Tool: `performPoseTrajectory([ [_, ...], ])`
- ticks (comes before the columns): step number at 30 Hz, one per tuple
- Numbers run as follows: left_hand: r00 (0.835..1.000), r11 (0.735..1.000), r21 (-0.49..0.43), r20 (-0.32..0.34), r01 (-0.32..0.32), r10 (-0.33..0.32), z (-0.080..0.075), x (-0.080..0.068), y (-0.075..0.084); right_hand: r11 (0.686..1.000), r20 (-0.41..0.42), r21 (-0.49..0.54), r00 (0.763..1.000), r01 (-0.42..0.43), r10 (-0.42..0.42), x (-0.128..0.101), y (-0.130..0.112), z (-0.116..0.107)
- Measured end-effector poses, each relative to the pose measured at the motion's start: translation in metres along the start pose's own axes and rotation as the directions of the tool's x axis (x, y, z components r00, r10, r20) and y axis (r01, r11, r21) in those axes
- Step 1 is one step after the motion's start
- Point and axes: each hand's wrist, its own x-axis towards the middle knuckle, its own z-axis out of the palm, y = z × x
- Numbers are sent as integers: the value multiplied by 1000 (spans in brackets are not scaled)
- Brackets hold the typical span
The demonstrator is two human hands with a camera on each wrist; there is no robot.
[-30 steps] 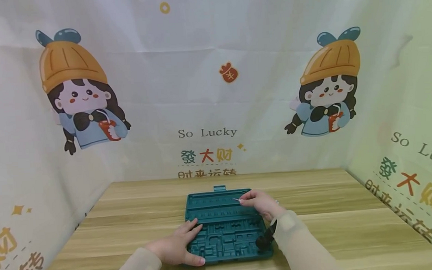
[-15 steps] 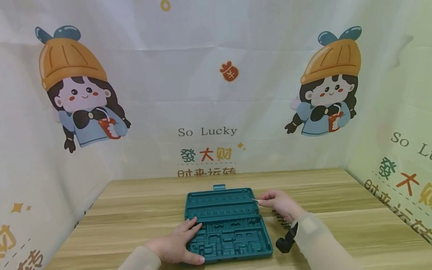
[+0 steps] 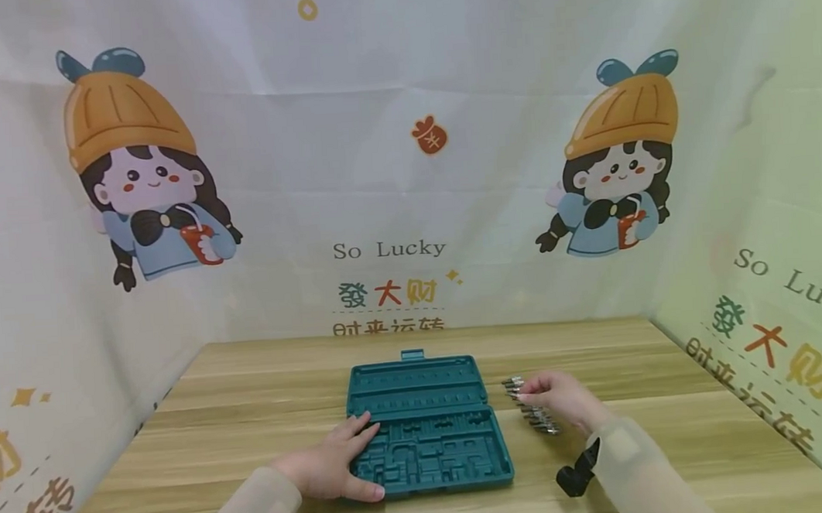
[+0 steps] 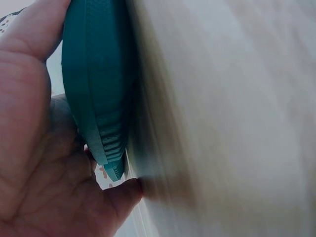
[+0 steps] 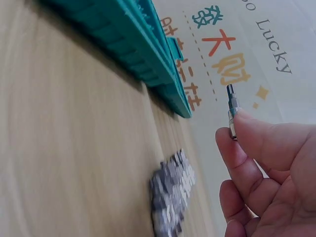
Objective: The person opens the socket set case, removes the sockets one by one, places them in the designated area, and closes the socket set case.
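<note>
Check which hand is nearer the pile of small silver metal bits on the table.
Right. The right hand hovers directly over the pile of small silver metal bits, pinching one; the left hand rests on the teal plastic case, across from the pile.

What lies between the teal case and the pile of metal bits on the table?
Only bare wooden table. In the head view, a narrow strip of wood separates the case from the bits; the right hand sits above the pile, not in the gap.

Hands, two, sleeved forearms extended.
Left hand [image 3: 331,466]: fingers spread flat, palm down. Right hand [image 3: 561,396]: thumb and forefinger pinched, other fingers loosely curled.
</note>
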Motion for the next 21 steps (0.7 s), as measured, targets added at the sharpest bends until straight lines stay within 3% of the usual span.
performPoseTrajectory([
  [6, 1000, 1000, 1, 4, -13, 13, 1, 2, -4, 998, -1, -60, 1000, -16, 16, -15, 11, -7],
  [15, 1000, 1000, 20, 17, 1, -1, -1, -1, 3, 991, -53, -35, 991, -128, 126, -35, 29, -10],
  [21, 1000, 1000, 21, 16, 18, -18, 0, 0, 5, 989, -79, -43, 987, -141, 137, -40, 31, -9],
])
